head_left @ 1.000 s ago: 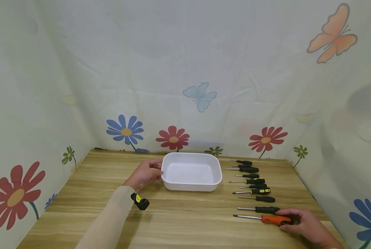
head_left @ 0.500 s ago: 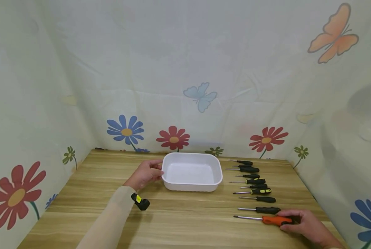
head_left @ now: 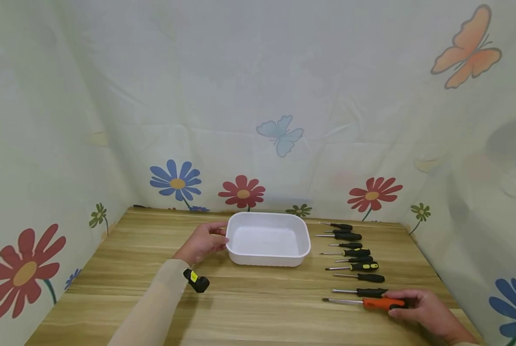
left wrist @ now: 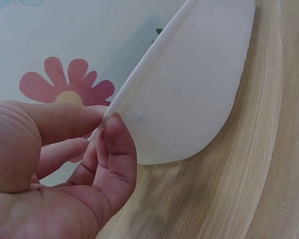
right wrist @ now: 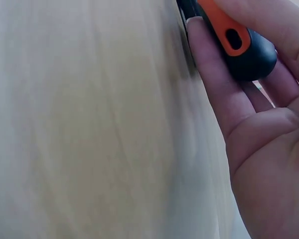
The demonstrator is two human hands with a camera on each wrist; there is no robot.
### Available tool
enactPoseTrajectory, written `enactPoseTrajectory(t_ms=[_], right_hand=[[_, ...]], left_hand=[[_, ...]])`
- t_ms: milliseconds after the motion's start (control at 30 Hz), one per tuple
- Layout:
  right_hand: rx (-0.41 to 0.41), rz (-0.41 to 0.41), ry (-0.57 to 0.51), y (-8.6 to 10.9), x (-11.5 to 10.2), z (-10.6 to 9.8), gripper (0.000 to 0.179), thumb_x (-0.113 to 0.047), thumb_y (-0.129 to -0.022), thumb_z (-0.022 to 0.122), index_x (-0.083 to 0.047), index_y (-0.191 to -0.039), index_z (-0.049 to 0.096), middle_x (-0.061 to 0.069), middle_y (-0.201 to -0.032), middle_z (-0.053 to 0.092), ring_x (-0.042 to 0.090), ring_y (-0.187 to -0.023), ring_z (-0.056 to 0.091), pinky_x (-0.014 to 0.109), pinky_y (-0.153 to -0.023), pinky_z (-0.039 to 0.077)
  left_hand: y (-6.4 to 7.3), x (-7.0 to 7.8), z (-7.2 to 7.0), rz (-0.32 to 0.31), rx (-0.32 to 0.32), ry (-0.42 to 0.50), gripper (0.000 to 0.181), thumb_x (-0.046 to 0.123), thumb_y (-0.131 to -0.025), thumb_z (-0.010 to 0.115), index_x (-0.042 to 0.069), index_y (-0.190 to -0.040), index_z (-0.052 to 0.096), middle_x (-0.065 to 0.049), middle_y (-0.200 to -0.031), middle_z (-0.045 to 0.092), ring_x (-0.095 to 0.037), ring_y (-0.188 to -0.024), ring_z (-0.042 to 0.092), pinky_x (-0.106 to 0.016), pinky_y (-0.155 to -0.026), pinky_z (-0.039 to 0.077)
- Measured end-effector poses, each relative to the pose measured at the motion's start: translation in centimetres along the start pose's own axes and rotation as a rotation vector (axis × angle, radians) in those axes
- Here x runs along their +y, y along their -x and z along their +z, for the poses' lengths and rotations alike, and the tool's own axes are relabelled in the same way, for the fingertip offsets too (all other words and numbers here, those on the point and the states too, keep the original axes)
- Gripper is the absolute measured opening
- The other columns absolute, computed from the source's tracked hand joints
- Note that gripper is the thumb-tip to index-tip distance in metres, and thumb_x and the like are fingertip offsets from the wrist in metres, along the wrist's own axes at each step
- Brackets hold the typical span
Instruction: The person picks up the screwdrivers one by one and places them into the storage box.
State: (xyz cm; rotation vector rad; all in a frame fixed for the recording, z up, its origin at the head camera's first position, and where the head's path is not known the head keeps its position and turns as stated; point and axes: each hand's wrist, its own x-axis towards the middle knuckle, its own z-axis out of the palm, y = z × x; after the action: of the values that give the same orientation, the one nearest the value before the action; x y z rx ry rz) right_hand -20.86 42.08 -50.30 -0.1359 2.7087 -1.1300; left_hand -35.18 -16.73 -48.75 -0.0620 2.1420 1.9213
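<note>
A white rectangular plastic tray (head_left: pixel 266 261) stands on the table, its inside bare. My left hand (head_left: pixel 203 242) pinches its left rim between thumb and fingers; the left wrist view shows the thumb and fingertips on either side of the tray's edge (left wrist: pixel 144 64). At the front right, my right hand (head_left: pixel 426 312) grips the orange-and-black handle of a screwdriver (head_left: pixel 376 303), whose shaft points left. In the right wrist view the handle's black end (right wrist: pixel 251 57) lies between thumb and fingers. A black-handled screwdriver (head_left: pixel 366 292) lies just behind it, close to the right fingertips.
Several more screwdrivers lie in a column right of the tray, shafts pointing left, among them a yellow-and-black one (head_left: pixel 363 266) and a black one (head_left: pixel 370 278). The wooden table (head_left: pixel 249 307) ends at a flower-printed curtain (head_left: pixel 215 144) behind and at both sides.
The orange screwdriver has shifted slightly left and up in my right hand, its tip a little further left. The left hand still holds the tray rim.
</note>
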Motion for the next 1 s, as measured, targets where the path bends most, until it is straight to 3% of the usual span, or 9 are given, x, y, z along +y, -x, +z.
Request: enactPoseTrajectory(t_ms=[167,400,633,833,1000], right_hand=[[0.028,0.022,0.02,-0.3,-0.7,0.2,0.053,-0.03,-0.079,0.088,-0.006,-0.125,0.074,0.023,-0.13,0.069,0.019,-0.107,0.065,0.02,-0.078,0.054],[0.055,0.037,0.037,-0.7,-1.6,0.5,0.053,-0.032,-0.08,0.087,-0.008,-0.126,0.074,0.017,-0.124,0.072,0.014,-0.092,0.059,0.022,-0.071,0.05],[0.106,0.023,-0.03,-1.2,-2.3,1.0,0.054,-0.029,-0.08,0.088,-0.006,-0.126,0.073,0.018,-0.125,0.071,0.007,-0.084,0.057,0.023,-0.068,0.05],[0.102,-0.009,-0.021,-1.8,-3.2,1.2,0.05,-0.031,-0.081,0.087,-0.01,-0.125,0.074,0.014,-0.123,0.073,0.007,-0.09,0.059,0.022,-0.073,0.049],[0.094,-0.056,-0.07,-2.4,-3.8,1.0,0.05,-0.027,-0.083,0.085,-0.007,-0.127,0.073,0.02,-0.127,0.07,0.007,-0.092,0.062,0.023,-0.075,0.053]], left_hand=[[0.0,0.0,-0.1,-0.002,0.005,0.002,0.061,0.001,-0.09,0.074,0.015,-0.146,0.058,-0.015,-0.117,0.059,-0.026,-0.092,0.063,-0.034,-0.087,0.062],[-0.1,-0.2,-0.1,0.006,0.006,0.008,0.061,-0.001,-0.09,0.074,0.014,-0.146,0.057,-0.016,-0.117,0.058,-0.025,-0.091,0.063,-0.034,-0.086,0.062],[0.1,-0.2,0.0,0.002,0.019,0.007,0.06,0.0,-0.09,0.074,0.015,-0.146,0.058,-0.016,-0.118,0.058,-0.026,-0.091,0.064,-0.032,-0.084,0.062],[0.2,-0.1,0.1,-0.006,0.031,0.013,0.06,0.0,-0.089,0.074,0.016,-0.145,0.059,-0.016,-0.119,0.059,-0.026,-0.092,0.064,-0.033,-0.085,0.062],[0.2,-0.1,0.2,-0.004,0.024,0.027,0.06,-0.001,-0.09,0.074,0.015,-0.146,0.058,-0.017,-0.119,0.058,-0.025,-0.091,0.063,-0.035,-0.087,0.062]])
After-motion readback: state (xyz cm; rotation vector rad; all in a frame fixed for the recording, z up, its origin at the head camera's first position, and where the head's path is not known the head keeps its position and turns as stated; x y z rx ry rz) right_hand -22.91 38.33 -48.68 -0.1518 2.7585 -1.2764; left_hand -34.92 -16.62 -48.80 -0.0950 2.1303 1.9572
